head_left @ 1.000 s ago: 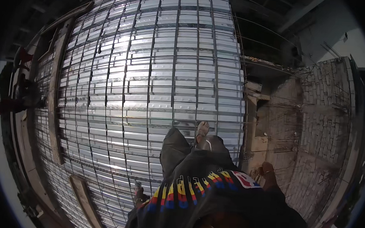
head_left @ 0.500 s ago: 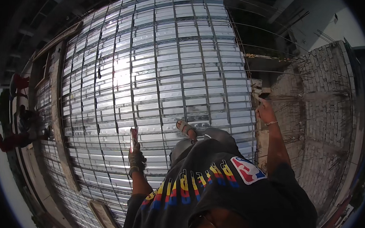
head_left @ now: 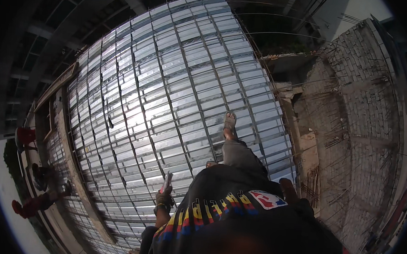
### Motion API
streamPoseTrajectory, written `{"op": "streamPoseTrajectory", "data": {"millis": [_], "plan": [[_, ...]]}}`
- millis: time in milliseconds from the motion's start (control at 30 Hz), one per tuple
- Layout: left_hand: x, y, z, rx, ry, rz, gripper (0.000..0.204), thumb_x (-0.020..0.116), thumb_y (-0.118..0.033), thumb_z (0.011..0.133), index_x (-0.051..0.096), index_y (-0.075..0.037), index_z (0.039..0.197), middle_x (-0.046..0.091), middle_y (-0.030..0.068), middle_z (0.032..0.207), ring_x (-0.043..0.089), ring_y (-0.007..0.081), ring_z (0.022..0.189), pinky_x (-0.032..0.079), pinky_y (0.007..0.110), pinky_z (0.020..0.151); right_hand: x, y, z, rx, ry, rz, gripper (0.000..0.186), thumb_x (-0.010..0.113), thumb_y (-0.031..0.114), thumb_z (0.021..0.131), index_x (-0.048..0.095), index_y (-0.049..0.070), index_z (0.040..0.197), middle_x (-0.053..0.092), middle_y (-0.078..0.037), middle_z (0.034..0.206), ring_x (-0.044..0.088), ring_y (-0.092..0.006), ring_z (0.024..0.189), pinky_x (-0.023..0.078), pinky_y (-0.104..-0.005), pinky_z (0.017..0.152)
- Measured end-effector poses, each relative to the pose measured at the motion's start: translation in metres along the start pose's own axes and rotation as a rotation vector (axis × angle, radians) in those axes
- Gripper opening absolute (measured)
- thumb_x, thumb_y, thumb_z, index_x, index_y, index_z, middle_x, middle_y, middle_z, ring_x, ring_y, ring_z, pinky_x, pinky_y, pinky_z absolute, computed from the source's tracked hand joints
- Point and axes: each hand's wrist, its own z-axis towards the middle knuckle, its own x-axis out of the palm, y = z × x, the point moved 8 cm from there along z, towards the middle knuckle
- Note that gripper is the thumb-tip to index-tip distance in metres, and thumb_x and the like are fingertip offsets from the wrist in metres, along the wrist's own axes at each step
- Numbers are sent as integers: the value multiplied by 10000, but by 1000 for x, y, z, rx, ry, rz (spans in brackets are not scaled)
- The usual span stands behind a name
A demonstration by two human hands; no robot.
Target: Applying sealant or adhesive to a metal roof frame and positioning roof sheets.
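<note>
My left hand [head_left: 163,199], in a dark glove, is closed around a slim tool [head_left: 167,181] with red and pale metal parts. Its exact kind is too small to make out. The tool points up and forward over the shiny metal decking [head_left: 179,139], which has a grid of steel rebar across it. On my right side, a short piece of my bare right arm [head_left: 289,192] shows beside the dark shirt; that hand's fingers cannot be made out. My sandalled foot [head_left: 229,121] is on the decking ahead, and the toes of the other show by the shirt.
A long timber plank [head_left: 77,170] runs along the deck's left side. Beyond it are a person in red [head_left: 42,203] and a red chair [head_left: 26,137]. A small dark object [head_left: 111,122] lies on the grid. Past the deck's right edge, lower down, stands a block wall [head_left: 372,104] with protruding rebar.
My right hand, held out over the right edge, has dropped back beside my body. One foot has stepped forward. My left hand still holds the tool, now lower in view.
</note>
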Motion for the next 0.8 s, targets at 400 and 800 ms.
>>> {"op": "streamPoseTrajectory", "data": {"millis": [400,800], "plan": [[31,-151,-42,118,-238,-480,335,687,-283,741,549,-91,978,378,-15,489,372,122,334,333,285,299,-11,570,177,-120,-5,120,330,410,151,842,485,61,1150,572,-91,700,501,-117,464,386,-259,368],[84,-154,27,-147,-253,-412,333,660,-357,770,513,-128,962,404,13,501,383,145,351,355,324,343,135,749,157,-342,260,-227,488,471,129,824,381,25,1292,585,-97,708,524,-129,486,410,-269,414]]}}
